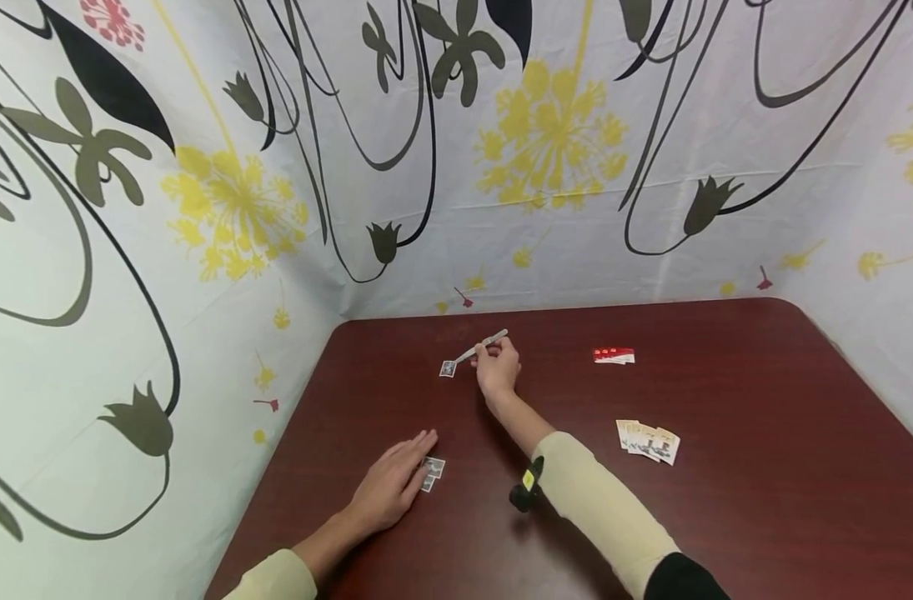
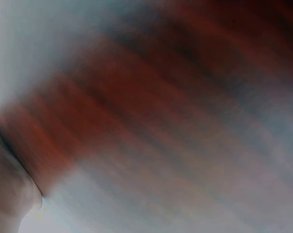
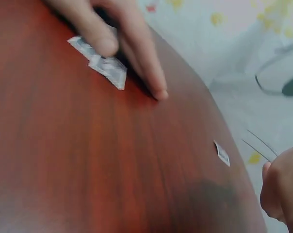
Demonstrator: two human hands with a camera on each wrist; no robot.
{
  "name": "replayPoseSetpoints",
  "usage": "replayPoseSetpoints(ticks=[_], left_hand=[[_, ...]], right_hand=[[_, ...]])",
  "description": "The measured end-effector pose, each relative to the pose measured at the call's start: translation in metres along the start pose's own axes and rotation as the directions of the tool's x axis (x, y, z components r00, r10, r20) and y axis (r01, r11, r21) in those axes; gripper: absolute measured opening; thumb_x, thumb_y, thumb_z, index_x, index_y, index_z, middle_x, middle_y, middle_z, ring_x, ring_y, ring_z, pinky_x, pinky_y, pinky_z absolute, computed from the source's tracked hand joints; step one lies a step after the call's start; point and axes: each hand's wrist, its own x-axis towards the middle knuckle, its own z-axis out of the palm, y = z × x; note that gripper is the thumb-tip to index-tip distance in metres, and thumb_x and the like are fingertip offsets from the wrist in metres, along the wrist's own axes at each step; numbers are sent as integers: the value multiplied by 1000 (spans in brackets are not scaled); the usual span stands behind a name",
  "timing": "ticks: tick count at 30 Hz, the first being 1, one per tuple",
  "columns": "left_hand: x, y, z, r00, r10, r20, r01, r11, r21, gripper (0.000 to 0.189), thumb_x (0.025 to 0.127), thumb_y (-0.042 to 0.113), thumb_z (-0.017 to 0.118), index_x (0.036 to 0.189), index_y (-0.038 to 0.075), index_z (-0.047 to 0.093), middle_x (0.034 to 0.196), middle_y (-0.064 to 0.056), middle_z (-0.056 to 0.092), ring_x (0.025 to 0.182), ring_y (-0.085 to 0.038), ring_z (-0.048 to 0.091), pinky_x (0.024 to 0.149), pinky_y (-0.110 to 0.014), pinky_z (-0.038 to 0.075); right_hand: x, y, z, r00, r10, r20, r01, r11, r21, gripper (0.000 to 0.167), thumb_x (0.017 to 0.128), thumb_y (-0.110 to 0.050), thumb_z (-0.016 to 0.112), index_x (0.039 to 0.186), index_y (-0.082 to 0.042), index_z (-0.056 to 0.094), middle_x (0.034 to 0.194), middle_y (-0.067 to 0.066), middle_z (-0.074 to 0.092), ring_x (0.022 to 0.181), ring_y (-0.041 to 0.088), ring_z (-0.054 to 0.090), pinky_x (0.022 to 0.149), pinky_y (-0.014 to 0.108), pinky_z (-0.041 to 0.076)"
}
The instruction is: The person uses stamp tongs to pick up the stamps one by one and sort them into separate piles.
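My right hand (image 1: 497, 367) pinches a pair of tweezers (image 1: 494, 337) near the far left of the table. The tips lie right at a small postage stamp (image 1: 447, 368) with a perforated edge; in the right wrist view the two prongs (image 3: 259, 144) are spread beside that stamp (image 3: 221, 153). My left hand (image 1: 392, 479) lies with straight fingers over more stamps (image 1: 433, 467), partly covering them. Thumb and fingers rest on and beside these stamps (image 3: 109, 70) in the right wrist view. Heavy blur fills the left wrist view.
Right of my right arm, several yellowish stamps (image 1: 649, 442) are fanned on the dark red table (image 1: 756, 392). Behind them lies a red and white group of stamps (image 1: 614, 356). A flower-patterned cloth (image 1: 441, 217) hangs close along the table's far and left edges.
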Motion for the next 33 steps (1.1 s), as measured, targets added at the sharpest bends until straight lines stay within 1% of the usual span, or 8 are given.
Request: replayPoseSetpoints(ticks=[2,4,6,9,14,23,28,33], left_hand=[[1,0,0,1000,-4,8,4,1000,-7,53,108,17,62,158,6,51,160,-7,52,149,-22,47,120,-48,41],[1,1,0,1000,-6,11,6,1000,-12,53,108,18,61,158,6,50,160,-7,52,150,-22,46,121,-48,40],[2,1,0,1000,-4,6,4,1000,-18,53,108,18,61,158,6,50,160,-7,52,149,-22,47,121,-48,40],[2,2,1,1000,2,-9,-2,1000,-21,52,108,17,62,158,5,51,159,-8,53,149,-24,48,120,-49,41],[1,3,0,1000,7,-27,-7,1000,-15,52,107,16,63,156,4,53,157,-9,55,147,-25,50,118,-50,42],[0,3,-2,1000,15,-18,-15,1000,-16,52,108,15,62,157,3,51,158,-11,54,147,-27,49,119,-50,42],[0,3,-2,1000,17,-10,-17,1000,-12,53,108,16,61,158,3,50,159,-11,53,148,-27,49,119,-50,41],[0,2,-1,1000,23,-14,-23,1000,-6,53,107,15,62,157,3,51,159,-11,53,147,-26,50,119,-50,42]], right_hand=[[-10,-1,-7,998,-9,54,9,1000,1,8,104,-8,69,107,-2,65,99,20,77,90,42,77,87,30,59],[-21,-1,-16,995,-6,101,7,1000,-9,6,103,-8,68,106,-3,65,96,17,77,89,42,77,68,28,61],[-30,0,-26,990,0,144,4,1000,-22,5,103,-7,68,105,-3,64,94,16,76,87,41,76,64,24,58],[-44,5,-41,978,25,209,-14,999,-50,5,102,-6,68,104,-3,64,89,12,76,80,36,75,65,25,57],[-64,15,-60,952,67,298,-47,996,-75,5,102,-2,67,103,1,63,84,11,75,72,28,72,70,36,62],[-90,22,-71,921,97,378,-91,995,-33,9,100,2,69,106,6,62,86,17,74,70,25,73,70,38,65],[-100,26,-68,917,78,392,-79,997,-12,10,99,4,69,105,8,62,84,19,74,68,26,73,68,38,66],[-108,28,-64,930,59,363,-62,998,-4,10,97,6,70,104,8,63,83,19,74,68,26,74,66,37,66]])
